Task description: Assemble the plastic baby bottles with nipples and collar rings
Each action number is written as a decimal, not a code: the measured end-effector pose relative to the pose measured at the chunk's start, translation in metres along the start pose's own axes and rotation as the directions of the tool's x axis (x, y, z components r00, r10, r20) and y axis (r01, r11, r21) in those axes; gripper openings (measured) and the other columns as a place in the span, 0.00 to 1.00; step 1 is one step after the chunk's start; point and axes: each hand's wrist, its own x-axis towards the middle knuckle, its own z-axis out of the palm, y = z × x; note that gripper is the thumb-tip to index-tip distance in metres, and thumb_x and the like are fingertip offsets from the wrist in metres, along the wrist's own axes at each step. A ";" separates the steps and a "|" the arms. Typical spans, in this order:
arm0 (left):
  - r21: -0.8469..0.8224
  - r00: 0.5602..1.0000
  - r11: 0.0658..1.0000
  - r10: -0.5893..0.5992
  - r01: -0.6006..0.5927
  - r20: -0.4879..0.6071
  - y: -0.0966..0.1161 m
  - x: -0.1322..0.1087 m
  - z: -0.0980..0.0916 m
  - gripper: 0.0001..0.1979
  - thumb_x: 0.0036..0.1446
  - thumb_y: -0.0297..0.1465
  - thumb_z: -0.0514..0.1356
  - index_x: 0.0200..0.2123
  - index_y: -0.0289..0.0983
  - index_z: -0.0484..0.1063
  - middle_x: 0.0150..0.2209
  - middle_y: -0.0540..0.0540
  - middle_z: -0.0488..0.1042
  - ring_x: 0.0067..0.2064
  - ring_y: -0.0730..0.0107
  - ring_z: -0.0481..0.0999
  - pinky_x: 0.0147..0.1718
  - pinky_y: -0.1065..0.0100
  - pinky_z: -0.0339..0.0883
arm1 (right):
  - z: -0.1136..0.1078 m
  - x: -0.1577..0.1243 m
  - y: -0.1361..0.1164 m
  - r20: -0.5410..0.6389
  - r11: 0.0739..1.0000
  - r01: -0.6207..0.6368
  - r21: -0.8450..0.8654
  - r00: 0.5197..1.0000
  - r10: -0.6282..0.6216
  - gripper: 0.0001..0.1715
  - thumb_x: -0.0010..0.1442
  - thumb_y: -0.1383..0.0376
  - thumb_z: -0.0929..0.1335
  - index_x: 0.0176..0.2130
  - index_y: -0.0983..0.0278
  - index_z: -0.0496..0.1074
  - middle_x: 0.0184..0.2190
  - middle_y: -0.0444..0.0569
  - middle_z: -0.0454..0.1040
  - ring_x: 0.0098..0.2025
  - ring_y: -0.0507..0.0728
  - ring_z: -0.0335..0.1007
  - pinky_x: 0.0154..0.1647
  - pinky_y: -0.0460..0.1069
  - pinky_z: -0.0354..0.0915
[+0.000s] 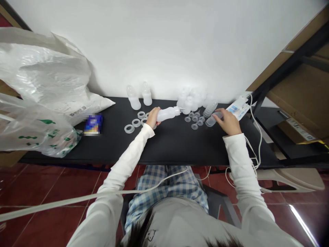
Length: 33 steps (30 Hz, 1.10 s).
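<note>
My left hand (153, 117) is wrapped round the base of a milky white baby bottle (168, 113), held tilted nearly flat with its teat end pointing right. Thumb and fingers of my right hand (230, 122) close on a clear plastic bottle cap (211, 120) at the right. Just behind that cap lies a stack of clear caps (210, 108). Between my hands are several small clear teat discs (194, 126). White collar rings (129, 129) lie beside my left hand, some partly hidden by it. Two capped bottles (133, 98) stand at the back left.
A heap of white bottles (189, 97) sits against the wall. Large plastic bags (46, 75) and a blue packet (93, 124) occupy the left of the black table (180, 147). A white cable (260, 137) and a white-blue packet (239, 107) are at the right.
</note>
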 end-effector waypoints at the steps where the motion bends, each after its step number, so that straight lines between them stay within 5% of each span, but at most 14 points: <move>1: 0.003 1.000 1.000 0.012 -0.012 -0.003 -0.001 0.000 0.001 0.14 0.61 0.43 0.51 0.34 0.39 0.63 0.15 0.57 0.59 0.12 0.78 0.57 0.12 0.75 0.42 | 0.006 -0.002 0.000 0.054 1.000 -0.010 -0.024 0.998 0.012 0.23 0.67 0.50 0.62 0.50 0.62 0.72 0.38 0.56 0.75 0.39 0.64 0.72 0.42 0.56 0.67; 5: 0.027 0.997 0.997 0.074 -0.075 0.014 -0.004 -0.001 0.003 0.14 0.62 0.44 0.51 0.34 0.39 0.64 0.16 0.57 0.59 0.13 0.79 0.57 0.13 0.75 0.43 | 0.017 -0.006 -0.005 0.100 0.997 -0.032 -0.064 0.994 0.039 0.25 0.67 0.51 0.61 0.53 0.64 0.71 0.41 0.59 0.74 0.41 0.65 0.72 0.41 0.58 0.67; 10: 0.120 0.983 0.975 0.183 -0.186 0.032 -0.010 -0.004 0.008 0.19 0.61 0.49 0.53 0.39 0.40 0.67 0.27 0.52 0.69 0.19 0.79 0.63 0.17 0.75 0.52 | 0.008 -0.001 -0.045 -0.188 0.997 0.017 0.078 0.982 -0.002 0.28 0.68 0.49 0.58 0.54 0.64 0.71 0.51 0.63 0.71 0.51 0.69 0.68 0.52 0.63 0.64; 14: 0.228 0.916 0.888 0.395 -0.400 0.071 -0.014 -0.009 0.016 0.20 0.62 0.50 0.53 0.44 0.40 0.68 0.46 0.45 0.74 0.34 0.74 0.72 0.29 0.74 0.65 | 0.008 0.008 -0.102 -0.152 0.907 0.192 0.376 0.978 -0.145 0.28 0.71 0.49 0.54 0.51 0.60 0.71 0.46 0.55 0.76 0.49 0.62 0.71 0.52 0.57 0.64; 19: 0.314 0.844 0.789 0.528 -0.529 0.094 -0.010 -0.016 0.019 0.18 0.64 0.47 0.53 0.44 0.39 0.68 0.48 0.42 0.74 0.51 0.64 0.74 0.49 0.69 0.66 | 0.018 0.019 -0.145 -0.106 0.914 0.125 0.386 0.990 -0.091 0.33 0.71 0.46 0.51 0.36 0.60 0.74 0.30 0.51 0.77 0.36 0.60 0.73 0.43 0.54 0.62; 23: 0.301 0.864 0.823 0.504 -0.482 0.005 -0.003 -0.018 0.021 0.17 0.66 0.46 0.50 0.37 0.40 0.69 0.40 0.45 0.74 0.46 0.65 0.74 0.47 0.69 0.66 | 0.025 0.025 -0.156 -0.089 0.910 0.019 0.415 0.996 0.019 0.37 0.69 0.43 0.52 0.23 0.60 0.68 0.17 0.47 0.68 0.25 0.56 0.67 0.36 0.52 0.59; 28: 0.306 0.867 0.857 0.474 -0.415 -0.151 0.003 -0.016 0.024 0.18 0.67 0.43 0.49 0.28 0.39 0.66 0.30 0.49 0.70 0.36 0.68 0.71 0.40 0.69 0.64 | 0.035 0.026 -0.166 0.029 0.835 -0.085 0.543 0.996 0.082 0.38 0.68 0.41 0.53 0.20 0.61 0.66 0.14 0.44 0.67 0.23 0.54 0.67 0.30 0.49 0.56; 33: 0.305 0.878 0.853 0.469 -0.423 -0.095 0.013 -0.014 0.022 0.18 0.67 0.43 0.51 0.28 0.39 0.66 0.30 0.48 0.71 0.35 0.68 0.72 0.39 0.68 0.64 | 0.039 0.020 -0.167 0.027 0.809 -0.116 0.577 0.992 0.123 0.34 0.67 0.43 0.54 0.21 0.59 0.62 0.14 0.44 0.66 0.23 0.55 0.67 0.29 0.49 0.56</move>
